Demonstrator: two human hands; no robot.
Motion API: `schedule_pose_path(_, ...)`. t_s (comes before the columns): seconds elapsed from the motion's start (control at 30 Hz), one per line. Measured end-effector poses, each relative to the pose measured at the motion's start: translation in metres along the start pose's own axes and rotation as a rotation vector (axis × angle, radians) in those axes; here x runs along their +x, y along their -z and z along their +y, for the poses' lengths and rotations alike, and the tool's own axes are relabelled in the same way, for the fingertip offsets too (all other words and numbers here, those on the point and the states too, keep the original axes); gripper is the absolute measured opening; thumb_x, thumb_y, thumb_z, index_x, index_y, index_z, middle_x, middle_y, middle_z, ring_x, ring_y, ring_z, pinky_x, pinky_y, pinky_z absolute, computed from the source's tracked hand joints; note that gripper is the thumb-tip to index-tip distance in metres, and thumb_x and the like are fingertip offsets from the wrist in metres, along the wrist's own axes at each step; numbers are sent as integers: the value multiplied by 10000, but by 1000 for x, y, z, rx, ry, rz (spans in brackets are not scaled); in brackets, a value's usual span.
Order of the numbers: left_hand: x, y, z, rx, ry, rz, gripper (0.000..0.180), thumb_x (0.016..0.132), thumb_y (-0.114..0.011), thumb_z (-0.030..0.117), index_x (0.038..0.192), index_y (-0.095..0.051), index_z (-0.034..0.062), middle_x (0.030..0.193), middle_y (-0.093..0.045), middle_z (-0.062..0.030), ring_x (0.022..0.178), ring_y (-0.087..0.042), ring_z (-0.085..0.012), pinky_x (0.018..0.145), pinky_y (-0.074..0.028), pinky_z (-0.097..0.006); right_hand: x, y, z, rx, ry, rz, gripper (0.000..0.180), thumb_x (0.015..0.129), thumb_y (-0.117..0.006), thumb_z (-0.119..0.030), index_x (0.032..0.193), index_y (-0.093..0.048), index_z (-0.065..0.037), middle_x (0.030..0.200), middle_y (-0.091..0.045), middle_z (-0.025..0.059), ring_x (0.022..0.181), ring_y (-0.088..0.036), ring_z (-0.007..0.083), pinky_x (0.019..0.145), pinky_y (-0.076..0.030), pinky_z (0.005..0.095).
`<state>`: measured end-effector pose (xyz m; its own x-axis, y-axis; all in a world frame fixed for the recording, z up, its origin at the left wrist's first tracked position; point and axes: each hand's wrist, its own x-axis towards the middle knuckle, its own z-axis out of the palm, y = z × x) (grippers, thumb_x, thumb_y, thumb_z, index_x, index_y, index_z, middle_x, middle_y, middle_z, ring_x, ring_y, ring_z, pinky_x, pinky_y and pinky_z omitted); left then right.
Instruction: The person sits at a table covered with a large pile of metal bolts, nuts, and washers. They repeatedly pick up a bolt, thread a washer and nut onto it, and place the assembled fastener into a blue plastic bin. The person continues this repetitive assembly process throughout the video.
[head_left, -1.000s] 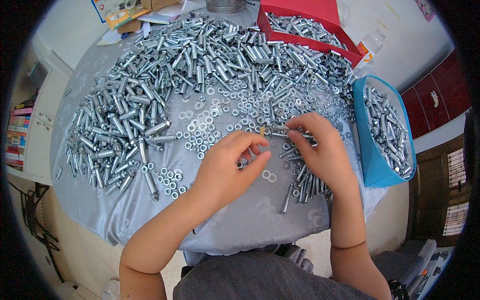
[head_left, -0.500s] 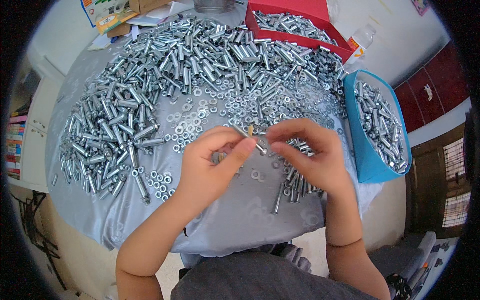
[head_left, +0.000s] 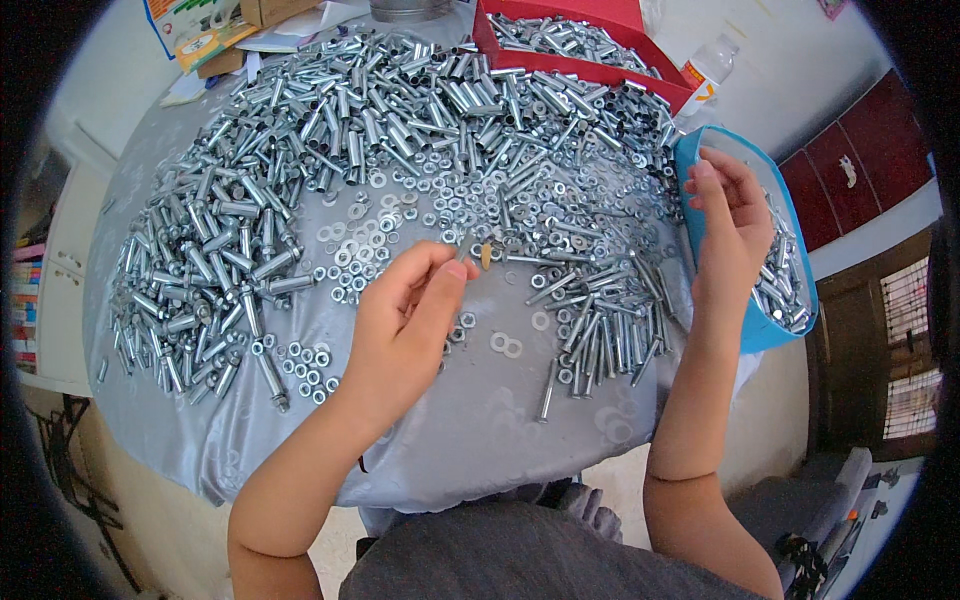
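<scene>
Clearly, the left hand (head_left: 405, 315) is above the middle of the table (head_left: 480, 425), and its thumb and forefinger are pressed together on a small grey metal piece (head_left: 465, 246); its other fingers are curled and partly hidden. Just beside this piece there is a tan bit (head_left: 487, 257) (too small for me to say what it is).

The right hand (head_left: 735, 225) is over the blue bin (head_left: 768, 334) at the right edge of the table, with the fingers loosely bent; whether they hold something, I cannot tell. This hand hides part of the bin, in which many metal fasteners (head_left: 785, 270) are lying.

At the far edge, the red box (head_left: 672, 92) contains similar silver pieces (head_left: 570, 35), and its back is cut off by the view. The metal bucket (head_left: 410, 10) is also cut off, so its inside cannot be seen.
</scene>
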<state>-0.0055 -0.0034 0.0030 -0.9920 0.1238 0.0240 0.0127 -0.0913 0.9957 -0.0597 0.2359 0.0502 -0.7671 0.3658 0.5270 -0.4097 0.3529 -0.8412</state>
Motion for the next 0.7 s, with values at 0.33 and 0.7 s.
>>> schedule_pose_path(0.33,-1,-4,5,124,7,21,208,878,-504,192,791,-583,22,600,-455,46,539,-376,-16,490,-302,-169,3,3,22,-220,-36,-143,355,793,-637,-182,1055,-518,26,881,-573,68,758,-521,100,658,-430,221)
schedule_pose_path(0.7,0,-2,-1,170,-59,32,251,837,-589,193,668,-514,24,575,-393,71,551,-318,-5,468,-248,-179,0,0,14,-129,-54,-129,308,798,-628,-152,1033,-531,22,878,-574,64,766,-522,95,655,-436,207)
